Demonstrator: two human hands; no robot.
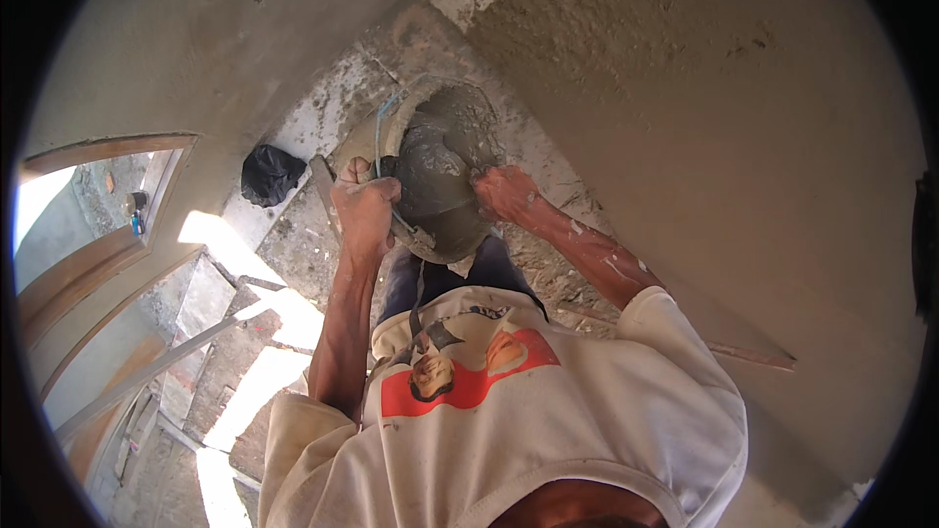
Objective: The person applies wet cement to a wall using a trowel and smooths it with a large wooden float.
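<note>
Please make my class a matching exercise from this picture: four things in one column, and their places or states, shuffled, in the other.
Column one
1. Black plastic bag
2. Wet mix
3. Left hand
4. Right hand

Column two
A. At the right edge of the bucket, fingers curled
B. Grey, inside the bucket
C. On the floor, apart from both hands
D. At the bucket's left edge, by the blue cord

Pairs: 1-C, 2-B, 3-D, 4-A

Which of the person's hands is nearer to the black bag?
Left. The left hand is just right of the black bag; the right hand is farther right, across the bucket.
</note>
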